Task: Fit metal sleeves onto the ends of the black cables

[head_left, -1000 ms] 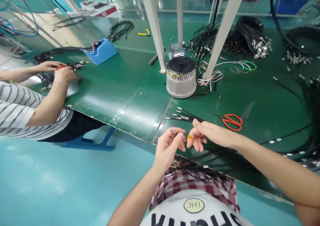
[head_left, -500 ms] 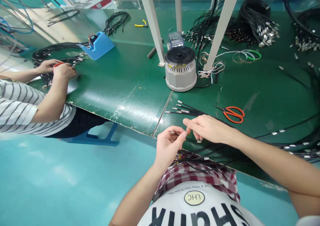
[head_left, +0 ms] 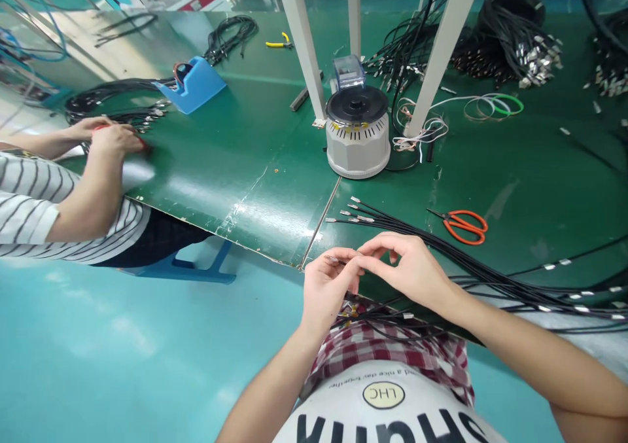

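My left hand (head_left: 328,289) is closed round a thin cable end, and its small metallic tip (head_left: 331,259) shows between the fingers. Meeting it at the fingertips, my right hand (head_left: 409,266) is pinched shut; whatever lies in that pinch is hidden. Just beyond both hands, a bundle of black cables (head_left: 417,232) with pale end pieces lies on the green table (head_left: 265,188). More black cables (head_left: 380,313) lie across my lap below the hands. Orange-handled scissors (head_left: 464,226) rest on the table past my right hand.
A round white machine with a black top (head_left: 358,139) stands ahead between pale posts (head_left: 301,44). Coiled cables (head_left: 515,31) pile up at the back right. At the left, a co-worker's hands (head_left: 110,135) hold something red near a blue tape dispenser (head_left: 193,86).
My right hand has turned and drawn its fingers into a pinch against the left fingertips. My left hand stays nearly in place. The view has shifted slightly.
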Action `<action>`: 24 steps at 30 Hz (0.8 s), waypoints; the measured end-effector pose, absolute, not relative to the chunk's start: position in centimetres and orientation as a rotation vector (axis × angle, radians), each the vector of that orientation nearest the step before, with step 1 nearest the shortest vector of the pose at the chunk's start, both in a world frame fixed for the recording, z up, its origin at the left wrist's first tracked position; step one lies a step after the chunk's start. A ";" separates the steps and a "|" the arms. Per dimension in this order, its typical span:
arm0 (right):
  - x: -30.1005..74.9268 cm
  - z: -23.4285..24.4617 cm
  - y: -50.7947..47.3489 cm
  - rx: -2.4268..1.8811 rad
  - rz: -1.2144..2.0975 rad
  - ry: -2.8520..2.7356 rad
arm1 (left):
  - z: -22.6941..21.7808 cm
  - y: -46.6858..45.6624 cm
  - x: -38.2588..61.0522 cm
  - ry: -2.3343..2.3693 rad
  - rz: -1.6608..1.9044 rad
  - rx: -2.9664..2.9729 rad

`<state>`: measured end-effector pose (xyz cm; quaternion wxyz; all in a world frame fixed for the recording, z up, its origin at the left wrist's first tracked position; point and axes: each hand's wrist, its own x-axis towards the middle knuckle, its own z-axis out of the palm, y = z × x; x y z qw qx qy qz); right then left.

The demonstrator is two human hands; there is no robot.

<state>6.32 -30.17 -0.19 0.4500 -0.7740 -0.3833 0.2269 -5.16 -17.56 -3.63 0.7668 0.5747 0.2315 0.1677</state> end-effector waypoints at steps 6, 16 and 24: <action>6.7 -0.4 -30.7 -1.990 0.484 -0.973 | -3.9 -17.6 -5.3 0.486 0.369 1.254; 7.8 -0.7 -30.3 -1.893 0.648 -0.815 | -4.1 -17.8 -5.4 0.347 0.453 1.134; 8.6 -0.3 -29.8 -1.593 0.904 -0.692 | -3.2 -18.0 -5.8 0.325 0.266 1.241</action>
